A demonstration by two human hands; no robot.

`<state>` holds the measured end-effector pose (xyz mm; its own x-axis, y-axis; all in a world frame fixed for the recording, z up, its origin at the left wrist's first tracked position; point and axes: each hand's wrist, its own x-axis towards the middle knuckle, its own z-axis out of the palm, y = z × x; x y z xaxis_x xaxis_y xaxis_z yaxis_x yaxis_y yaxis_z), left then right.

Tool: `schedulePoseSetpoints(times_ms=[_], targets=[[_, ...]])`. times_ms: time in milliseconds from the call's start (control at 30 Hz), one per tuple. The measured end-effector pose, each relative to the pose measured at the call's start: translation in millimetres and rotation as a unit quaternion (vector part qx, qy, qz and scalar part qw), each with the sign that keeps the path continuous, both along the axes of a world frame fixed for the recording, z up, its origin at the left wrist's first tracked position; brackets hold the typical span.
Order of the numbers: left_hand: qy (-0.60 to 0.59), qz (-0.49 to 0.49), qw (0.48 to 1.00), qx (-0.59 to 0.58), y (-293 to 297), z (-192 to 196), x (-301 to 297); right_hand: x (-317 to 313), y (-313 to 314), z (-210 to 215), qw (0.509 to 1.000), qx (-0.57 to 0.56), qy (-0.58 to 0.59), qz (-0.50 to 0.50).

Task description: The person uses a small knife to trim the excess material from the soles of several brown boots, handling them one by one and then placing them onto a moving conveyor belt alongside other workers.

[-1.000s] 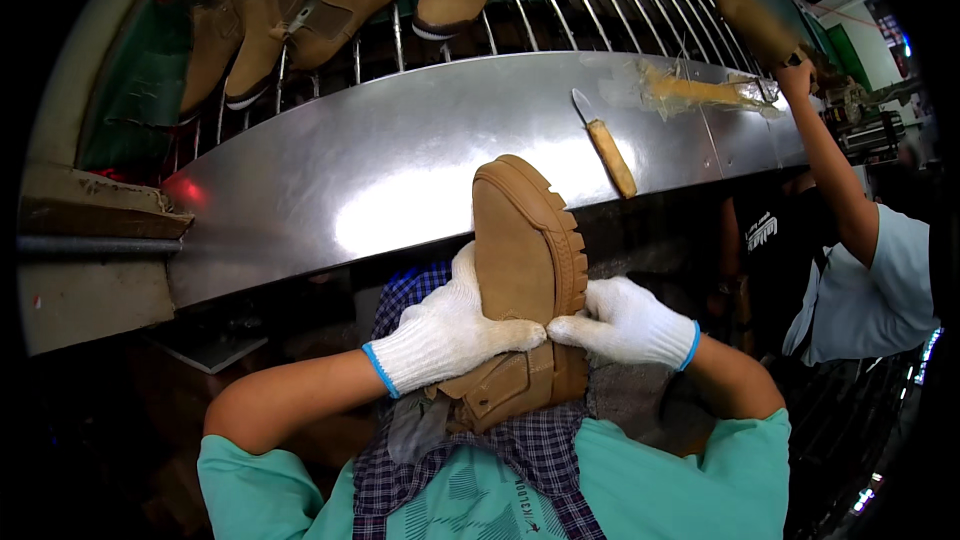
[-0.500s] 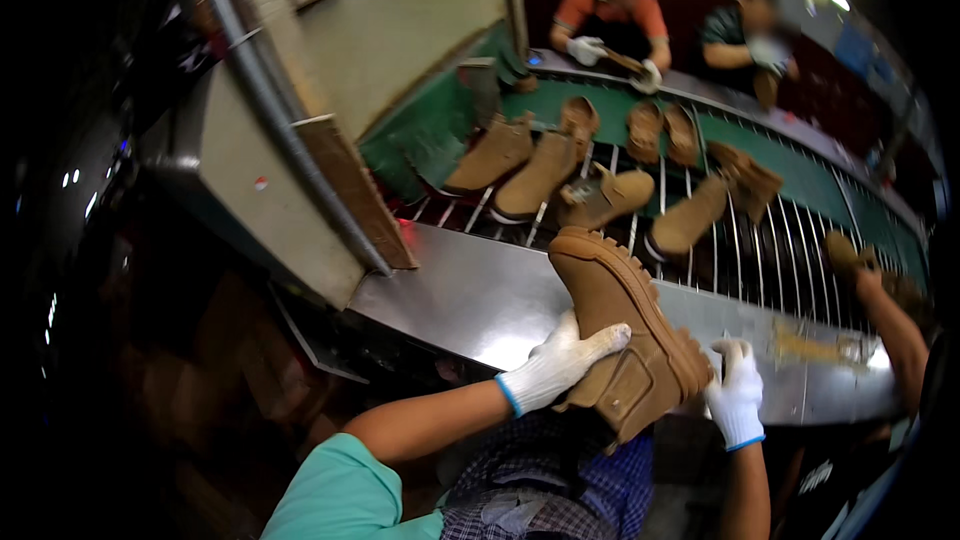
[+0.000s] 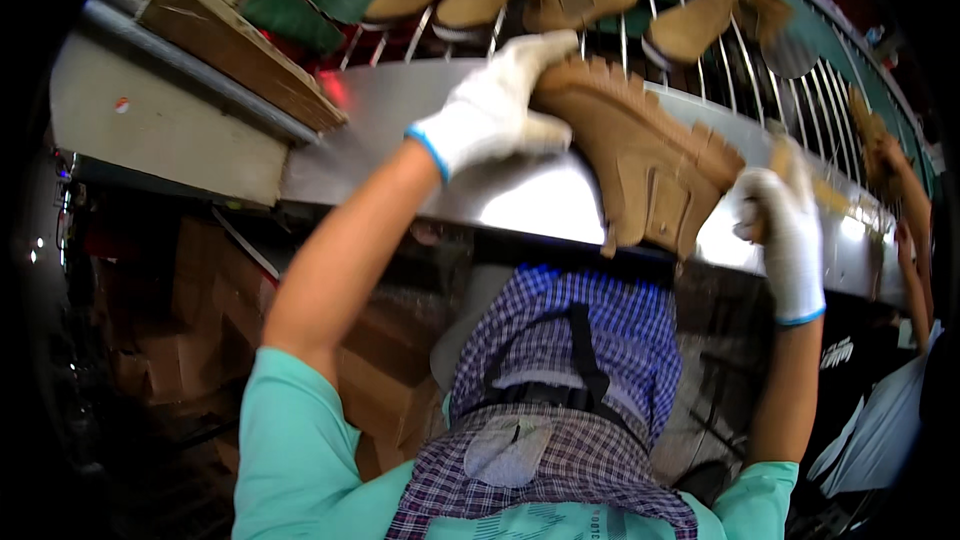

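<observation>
Gripping the tan boot (image 3: 640, 165), left hand (image 3: 495, 105) hides its toe; right hand (image 3: 785, 225) grips something unclear.

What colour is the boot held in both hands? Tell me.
Tan, sole included: the boot shows best in the head view.

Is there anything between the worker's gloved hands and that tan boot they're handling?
Nothing visible. The left hand grips the tan boot directly at its toe end. The right hand is by the heel end; whether it touches cannot be told. The boot is above the shiny metal shelf, in front of the wire rack.
</observation>
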<state>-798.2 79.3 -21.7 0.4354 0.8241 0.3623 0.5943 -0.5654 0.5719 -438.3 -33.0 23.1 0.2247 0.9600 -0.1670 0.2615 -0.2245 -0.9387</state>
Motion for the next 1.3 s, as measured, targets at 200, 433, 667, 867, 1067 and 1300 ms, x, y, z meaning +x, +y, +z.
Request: schedulePoseSetpoints(times_ms=[200,433,667,867,1067,1300], targets=[[0.09,0.026,0.995,0.029,-45.7,3.7,14.9,-96.3,-52.9,-26.3,0.894,0.238,-0.327,0.195],[-0.174,-0.114,0.924,-0.321,-46.1,9.1,2.5,-76.4,-26.1,-29.4,0.816,0.221,-0.468,0.255],[-0.173,-0.111,0.925,-0.32,-26.9,12.4,4.4,-93.1,-5.4,-9.7,0.829,0.198,-0.463,0.242],[-0.168,-0.065,0.932,-0.313,-23.0,20.8,5.9,-86.0,33.0,33.2,0.942,-0.054,-0.113,0.31],[-0.034,-0.037,0.99,-0.132,-44.3,35.1,4.8,-77.2,21.9,31.3,0.839,0.133,-0.416,0.326],[-0.062,0.008,0.998,0.017,-34.4,0.5,6.5,-87.1,68.7,46.0,0.928,-0.025,-0.177,0.328]])
